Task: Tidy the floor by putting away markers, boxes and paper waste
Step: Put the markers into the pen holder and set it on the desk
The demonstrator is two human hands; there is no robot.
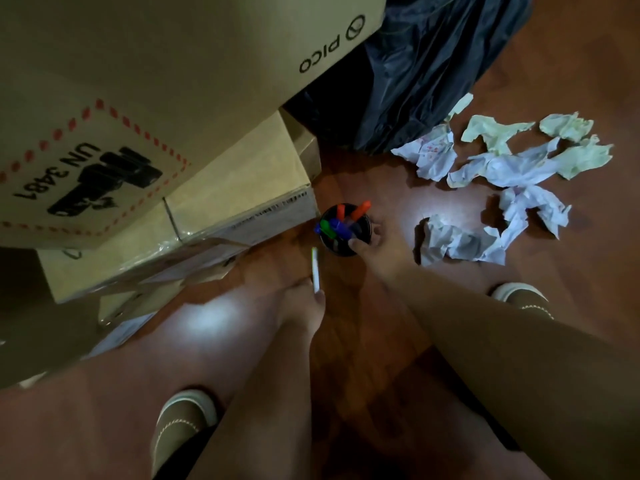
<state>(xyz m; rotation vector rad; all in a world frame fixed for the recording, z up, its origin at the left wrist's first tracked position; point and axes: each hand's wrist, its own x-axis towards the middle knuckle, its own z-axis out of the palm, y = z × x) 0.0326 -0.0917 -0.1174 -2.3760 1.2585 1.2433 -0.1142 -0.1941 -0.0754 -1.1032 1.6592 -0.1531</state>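
Left hand [304, 299]: pinched a white marker [315, 270], frame centre.
Right hand [377, 244]: gripped the black pen cup [341, 233].
Crumpled paper [498, 168]: upper right.

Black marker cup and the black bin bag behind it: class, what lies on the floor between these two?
Bare wooden floor only, in the head view. The crumpled papers lie off to the right of the marker cup and bin bag.
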